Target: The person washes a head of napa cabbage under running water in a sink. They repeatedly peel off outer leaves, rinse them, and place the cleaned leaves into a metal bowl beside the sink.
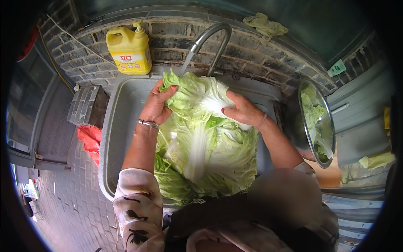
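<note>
Between both hands I hold a large napa cabbage leaf [197,94], green and frilled on the left, white-ribbed on the right. My left hand [159,103] is closed on its leafy edge, and a bracelet circles that wrist. My right hand [245,110] grips the pale stem end, thumb on top. The leaf is just in front of the curved metal faucet [212,35], from which water runs down behind it. Below lies a big heap of cabbage leaves [222,155], filling much of the grey sink [110,138]. The heap hides the sink's bottom.
A yellow pump jug [129,52] stands behind the sink at the left, against the brick wall [168,40]. At the right, a tilted metal bowl [308,126] holds some leaves. A cloth [265,25] lies on the ledge. A red plastic bag [89,140] is left of the sink.
</note>
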Available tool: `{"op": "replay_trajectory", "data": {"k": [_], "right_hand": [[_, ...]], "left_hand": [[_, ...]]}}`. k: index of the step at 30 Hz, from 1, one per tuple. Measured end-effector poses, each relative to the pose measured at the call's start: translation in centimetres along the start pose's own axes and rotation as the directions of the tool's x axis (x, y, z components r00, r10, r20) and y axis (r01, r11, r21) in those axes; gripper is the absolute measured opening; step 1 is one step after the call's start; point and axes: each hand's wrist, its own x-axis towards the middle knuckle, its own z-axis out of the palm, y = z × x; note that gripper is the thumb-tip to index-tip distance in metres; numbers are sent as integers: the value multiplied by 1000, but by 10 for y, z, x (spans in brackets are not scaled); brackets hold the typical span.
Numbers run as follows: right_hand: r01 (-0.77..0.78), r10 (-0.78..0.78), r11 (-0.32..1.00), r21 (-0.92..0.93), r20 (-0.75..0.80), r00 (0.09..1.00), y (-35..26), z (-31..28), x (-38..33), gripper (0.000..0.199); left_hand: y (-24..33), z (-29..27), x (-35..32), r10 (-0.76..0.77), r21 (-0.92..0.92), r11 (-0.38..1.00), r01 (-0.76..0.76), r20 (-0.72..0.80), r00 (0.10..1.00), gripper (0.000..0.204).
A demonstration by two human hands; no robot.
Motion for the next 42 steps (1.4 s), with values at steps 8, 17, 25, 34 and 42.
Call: {"op": "replay_trajectory", "data": {"k": [8, 17, 25, 34, 42], "right_hand": [[55, -137, 959, -279, -283, 949, -15, 31, -3, 92], [65, -109, 901, 429, 79, 991, -38, 21, 34, 62], [-336, -31, 591, 733, 437, 899, -27, 48, 64, 34], [-507, 8, 400, 763, 550, 835, -38, 23, 83, 34], [-449, -46, 479, 754, 533, 845, -23, 28, 80, 38]], "left_hand": [[15, -12, 7, 7, -302, 951, -67, -195, 981, 21], [40, -69, 7, 75, -88, 989, -119, -396, 915, 27], [69, -74, 1, -93, -146, 989, 14, -554, 827, 30], [68, -113, -25, -112, 170, 961, 219, -488, 866, 39], [20, -25, -8, 481, 924, 144, -354, 248, 841, 47]]}}
